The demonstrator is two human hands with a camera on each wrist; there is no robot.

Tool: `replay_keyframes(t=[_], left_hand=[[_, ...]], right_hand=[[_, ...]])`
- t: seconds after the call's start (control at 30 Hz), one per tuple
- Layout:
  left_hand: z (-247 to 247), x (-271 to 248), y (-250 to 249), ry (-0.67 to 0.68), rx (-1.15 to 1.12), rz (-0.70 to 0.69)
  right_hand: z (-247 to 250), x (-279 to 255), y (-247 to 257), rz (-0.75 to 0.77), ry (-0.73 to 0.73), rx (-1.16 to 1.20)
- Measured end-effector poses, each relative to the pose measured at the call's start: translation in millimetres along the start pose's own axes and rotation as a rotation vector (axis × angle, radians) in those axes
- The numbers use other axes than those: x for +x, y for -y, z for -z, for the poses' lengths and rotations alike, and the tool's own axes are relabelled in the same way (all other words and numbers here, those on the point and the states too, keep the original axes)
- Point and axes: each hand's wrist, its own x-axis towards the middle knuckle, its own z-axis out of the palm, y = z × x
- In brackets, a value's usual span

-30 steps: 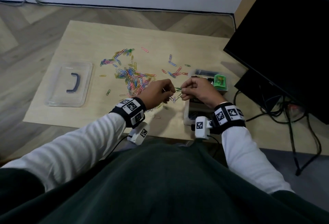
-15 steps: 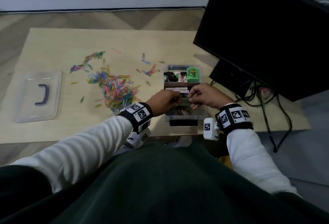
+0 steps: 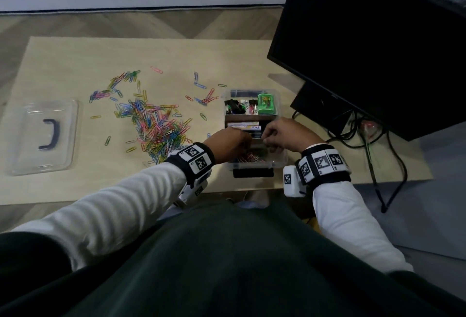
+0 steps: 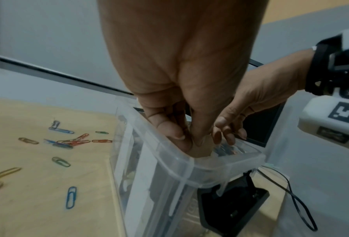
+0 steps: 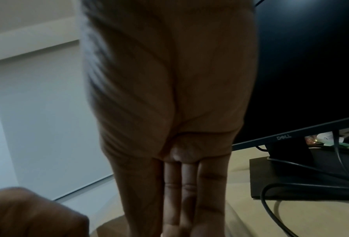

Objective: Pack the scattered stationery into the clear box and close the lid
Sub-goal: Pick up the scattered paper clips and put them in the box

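Note:
The clear box (image 3: pixel 282 158) stands open at the table's right front, its rim (image 4: pixel 169 165) close below my wrist. Both hands are over its near compartment, where paper clips (image 3: pixel 249 158) lie. My left hand (image 3: pixel 233 144) dips inside the rim with fingertips (image 4: pixel 181 139) bunched together; no clip shows between them. My right hand (image 3: pixel 271 140) hangs beside it with straight, relaxed fingers (image 5: pixel 181 192), holding nothing. A heap of coloured paper clips (image 3: pixel 156 125) is scattered on the table to the left. The clear lid (image 3: pixel 58 155) with a dark handle lies at far left.
A green item (image 3: pixel 266 103) and black binder clips (image 3: pixel 233 106) fill the box's far compartment. A black monitor (image 3: pixel 365 39) on its stand (image 5: pixel 291 176) rises right of the box, with cables (image 3: pixel 378 153) trailing off the table. A black latch (image 3: pixel 253 172) sits at the box's front.
Both hands moved right, from beside the clip heap with a bunch of clips between them, to inside the box's near compartment. The right hand's fingers have straightened.

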Motion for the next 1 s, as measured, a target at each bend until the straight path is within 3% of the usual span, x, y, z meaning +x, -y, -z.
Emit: replay_keyframes(t=[0.2, 0.3, 0.47, 0.77, 0.87, 1.0], left_hand=[[11.7, -11.2, 17.1, -0.198, -0.195, 0.079], [18.7, -26.2, 43.2, -0.295, -0.282, 0.214], [15.4, -57.5, 113.3, -0.359, -0.236, 0.444], [-1.2, -127.6, 197.7, -0.121, -0.092, 0.959], [-7.3, -138.6, 212.1, -0.042, -0.091, 0.976], [-14.2, -130.7, 213.4, -0.024, -0.091, 0.894]], right_hand=[[-1.7, 8.3, 21.2, 0.072, -0.060, 0.134], [-6.0, 16.4, 34.7, 0.105, -0.071, 0.159], [-17.8, 37.5, 67.8, 0.204, -0.066, 0.112], [-63.9, 82.6, 155.3, 0.369, 0.113, -0.127], [-87.3, 102.5, 173.0, 0.361, 0.154, -0.256], [-121.4, 121.2, 182.6, 0.311, 0.199, -0.385]])
